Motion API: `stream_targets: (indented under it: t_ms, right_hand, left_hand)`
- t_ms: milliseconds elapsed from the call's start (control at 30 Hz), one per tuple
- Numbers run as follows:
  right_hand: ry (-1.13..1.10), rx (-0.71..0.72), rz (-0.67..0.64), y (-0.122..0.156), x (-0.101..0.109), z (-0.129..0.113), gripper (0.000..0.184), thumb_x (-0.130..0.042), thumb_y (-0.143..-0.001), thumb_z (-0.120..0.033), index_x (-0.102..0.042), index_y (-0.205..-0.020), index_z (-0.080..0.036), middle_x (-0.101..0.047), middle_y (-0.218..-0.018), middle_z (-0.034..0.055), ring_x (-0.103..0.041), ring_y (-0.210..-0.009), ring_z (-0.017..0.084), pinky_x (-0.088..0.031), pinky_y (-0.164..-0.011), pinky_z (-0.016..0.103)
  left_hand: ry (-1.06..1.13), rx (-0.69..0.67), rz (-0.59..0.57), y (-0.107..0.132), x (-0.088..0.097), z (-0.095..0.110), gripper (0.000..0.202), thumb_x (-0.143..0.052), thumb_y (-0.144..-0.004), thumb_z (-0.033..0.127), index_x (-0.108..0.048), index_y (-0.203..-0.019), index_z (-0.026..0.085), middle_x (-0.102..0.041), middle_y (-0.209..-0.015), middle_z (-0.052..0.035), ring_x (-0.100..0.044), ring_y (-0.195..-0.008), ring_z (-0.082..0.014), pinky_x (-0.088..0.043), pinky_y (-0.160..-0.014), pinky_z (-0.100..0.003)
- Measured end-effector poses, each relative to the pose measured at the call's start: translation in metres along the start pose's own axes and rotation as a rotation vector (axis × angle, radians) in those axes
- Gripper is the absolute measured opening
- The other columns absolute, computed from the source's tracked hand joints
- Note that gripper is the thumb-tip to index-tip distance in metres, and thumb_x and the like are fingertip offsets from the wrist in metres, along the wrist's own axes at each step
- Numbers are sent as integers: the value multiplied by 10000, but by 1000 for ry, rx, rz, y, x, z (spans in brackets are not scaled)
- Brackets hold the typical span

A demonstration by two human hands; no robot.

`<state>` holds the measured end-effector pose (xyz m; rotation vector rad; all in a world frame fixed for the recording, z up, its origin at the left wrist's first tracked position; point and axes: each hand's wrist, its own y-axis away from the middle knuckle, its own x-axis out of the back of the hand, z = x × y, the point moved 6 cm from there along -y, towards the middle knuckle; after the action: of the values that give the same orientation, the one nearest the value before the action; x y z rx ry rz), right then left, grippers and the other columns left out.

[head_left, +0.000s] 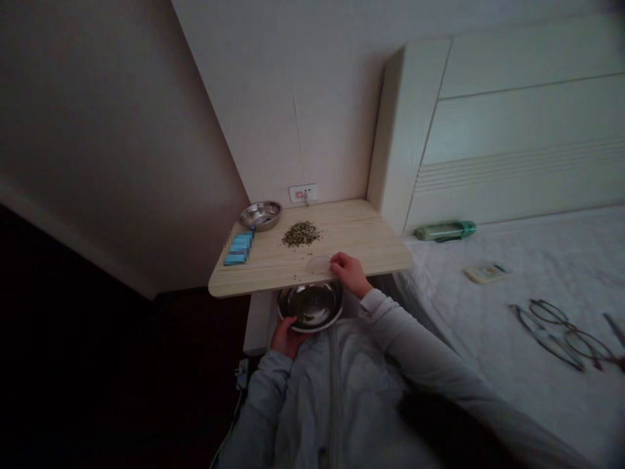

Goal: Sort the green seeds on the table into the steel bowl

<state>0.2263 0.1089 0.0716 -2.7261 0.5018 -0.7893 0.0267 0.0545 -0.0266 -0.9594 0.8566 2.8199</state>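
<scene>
My left hand [287, 337] grips the rim of a metal bowl [336, 311], thumb over the edge, just under the table's front edge. A few small greenish grains [306, 317] lie inside that bowl. Between the fingers of my right hand [347, 270] is a thin, pale, see-through rounded piece [318, 264], which rests flat near the table's edge; its exact kind is unclear. Beyond it, a pile of small green-brown grains [301, 234] is heaped on the light wooden tabletop [361, 234]. Several stray grains are scattered between the pile and the edge.
A second metal bowl [262, 215] stands at the table's back left, with a phone [239, 247] in front of it. A wall socket [303, 193] sits behind. On the bed [439, 286] at right lie a green bottle [445, 230], a pale device [488, 272] and glasses [551, 326].
</scene>
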Motion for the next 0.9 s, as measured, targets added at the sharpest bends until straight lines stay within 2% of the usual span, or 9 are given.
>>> stream_targets:
  t_ms: [133, 433, 600, 900]
  right_hand:
    - [-20, 2, -3, 1, -1, 0, 123, -443, -625, -217, -545, -671, -167, -534, -564, -25, -461, -542, 96, -329, -531, 206]
    - [25, -19, 46, 0, 2, -3, 112, -434, -630, -217, -531, -644, -164, -527, -571, -19, -454, -540, 97, -319, -530, 208]
    - [9, -15, 21, 1, 1, -2, 114, -423, -636, -220, -522, -636, -164, -516, -540, -23, -446, -520, 94, -321, -524, 205]
    - [-5, -6, 16, 1, 1, -1, 109, -425, -640, -223, -515, -618, -165, -513, -527, -26, -443, -517, 93, -322, -521, 203]
  left_hand:
    - [0, 16, 14, -1, 2, -1, 419, -482, -632, 105, -475, -1048, 151, -629, -792, -63, -579, -771, -228, -482, -618, -396]
    - [3, 17, 48, 0, 3, -1, 423, -486, -637, 99, -467, -1055, 157, -625, -839, -68, -579, -775, -222, -487, -606, -376]
    - [-7, 5, 40, 1, 1, 0, 408, -481, -643, 102, -473, -1049, 148, -626, -756, -53, -585, -731, -214, -485, -607, -380]
    - [13, 15, 19, -1, 1, -1, 403, -477, -640, 102, -485, -1041, 137, -632, -749, -62, -582, -735, -212, -482, -619, -385]
